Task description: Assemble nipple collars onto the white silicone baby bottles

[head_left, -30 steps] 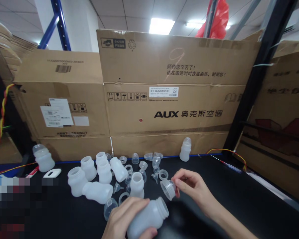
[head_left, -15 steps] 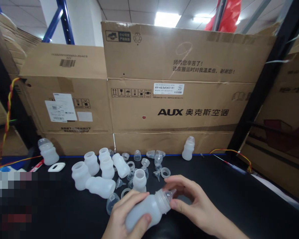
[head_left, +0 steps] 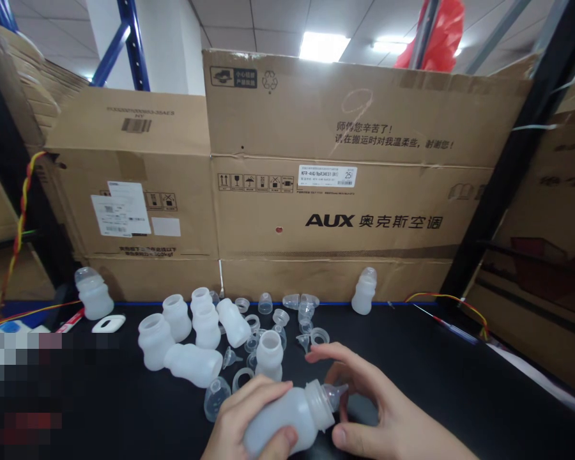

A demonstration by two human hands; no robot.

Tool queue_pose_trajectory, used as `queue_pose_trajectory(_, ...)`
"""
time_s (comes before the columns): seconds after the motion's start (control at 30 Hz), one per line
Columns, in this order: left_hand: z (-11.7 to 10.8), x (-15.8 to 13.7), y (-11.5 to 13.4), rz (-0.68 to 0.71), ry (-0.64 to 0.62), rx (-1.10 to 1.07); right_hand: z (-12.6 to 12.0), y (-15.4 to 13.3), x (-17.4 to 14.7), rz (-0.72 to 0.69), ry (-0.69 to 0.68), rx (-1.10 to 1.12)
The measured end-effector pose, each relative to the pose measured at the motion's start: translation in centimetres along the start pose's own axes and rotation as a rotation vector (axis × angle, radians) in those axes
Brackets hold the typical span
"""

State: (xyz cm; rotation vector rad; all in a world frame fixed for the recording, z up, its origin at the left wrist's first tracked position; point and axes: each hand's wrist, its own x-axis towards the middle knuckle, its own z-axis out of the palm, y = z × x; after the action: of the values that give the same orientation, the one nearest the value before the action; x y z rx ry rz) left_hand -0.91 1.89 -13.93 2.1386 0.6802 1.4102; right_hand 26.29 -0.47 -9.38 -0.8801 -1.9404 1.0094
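Observation:
My left hand is wrapped round the body of a translucent white baby bottle, which lies tilted with its top toward the right. A clear teat sticks out of the collar ring on its neck. Beside the teat, my right hand has thumb and forefinger spread apart; its curled fingers are close behind the teat's tip, and whether they touch it I cannot tell. Just beyond the held bottle stands an open-necked bottle. Left of my left hand is a clear dome cap.
Several uncapped bottles stand or lie on the black table at left centre. Loose teats, caps and rings are scattered mid-table. Capped bottles stand at the back left and back right. A cardboard wall closes off the back.
My right thumb and forefinger have moved apart and off the bottle's top. The bottle has shifted slightly right and down in my left hand. The view has tilted a little.

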Motion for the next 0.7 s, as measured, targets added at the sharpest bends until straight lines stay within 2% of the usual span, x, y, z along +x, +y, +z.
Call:
queue_pose_trajectory(0.07,-0.3,0.1,-0.1,0.033,-0.042,0.013,0.4,0.3,-0.1,0.063,0.010,-0.038)
queue_pose_trajectory(0.17,-0.3,0.0,-0.3,0.075,-0.103,0.027,1.2,0.9,0.0,0.183,0.132,-0.235)
queue_pose_trajectory(0.23,0.1,-0.1,-0.4,0.065,-0.078,0.035,1.4,1.2,0.1,0.162,0.162,-0.280)
queue_pose_trajectory(0.33,0.5,-0.1,-0.5,0.101,-0.011,0.045,0.8,1.1,0.3,0.069,0.093,-0.085)
queue_pose_trajectory(0.4,0.5,0.1,-0.4,0.148,-0.036,0.057,0.3,0.9,0.1,0.074,0.013,0.027)
queue_pose_trajectory(0.47,0.2,0.3,-0.2,0.164,-0.078,0.071,0.0,0.8,-0.2,0.093,-0.021,-0.008)
queue_pose_trajectory(0.53,0.0,0.4,0.0,0.143,-0.124,0.079,0.0,0.8,-0.4,0.130,0.023,-0.121)
queue_pose_trajectory(0.7,0.0,-0.1,0.0,0.123,-0.122,0.176,1.3,1.1,0.1,0.277,0.098,-0.258)
